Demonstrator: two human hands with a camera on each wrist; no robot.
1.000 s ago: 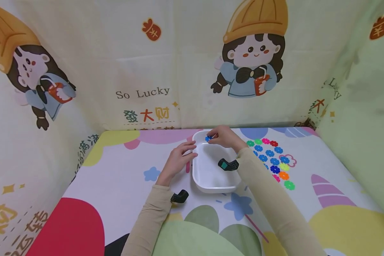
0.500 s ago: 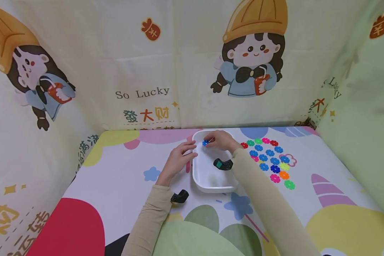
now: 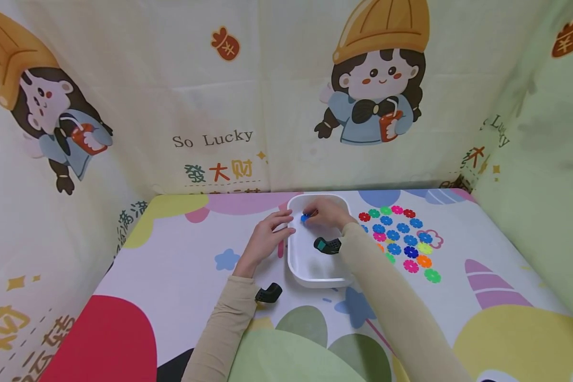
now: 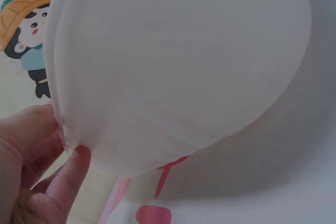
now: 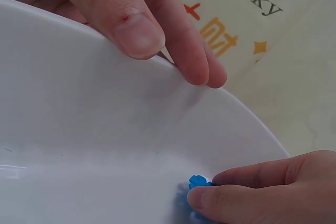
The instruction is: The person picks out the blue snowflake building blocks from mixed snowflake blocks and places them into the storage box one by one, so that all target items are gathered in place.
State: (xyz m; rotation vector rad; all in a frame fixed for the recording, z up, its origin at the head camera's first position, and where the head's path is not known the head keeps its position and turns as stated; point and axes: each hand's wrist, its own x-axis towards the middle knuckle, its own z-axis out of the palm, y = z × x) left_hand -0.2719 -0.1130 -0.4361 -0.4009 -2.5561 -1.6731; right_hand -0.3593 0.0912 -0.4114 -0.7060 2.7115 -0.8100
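White bowl [image 3: 315,273] rim, left grip [image 3: 266,237] steadying, right grip [image 3: 328,213] pinching blue piece [image 3: 305,217]

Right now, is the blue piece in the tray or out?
In. The right hand holds the blue piece against the tray floor, inside the rim.

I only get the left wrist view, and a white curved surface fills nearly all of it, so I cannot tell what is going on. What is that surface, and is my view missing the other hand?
Observer: It is a white tray; the left hand grips its left rim.
Operator: And the right hand?
Observer: The right hand is inside the tray, pinching a small blue flower piece low against the inner wall.
Operator: Anything else in the tray?
Observer: None that I can see; more flower pieces lie in rows on the mat to the tray's right.
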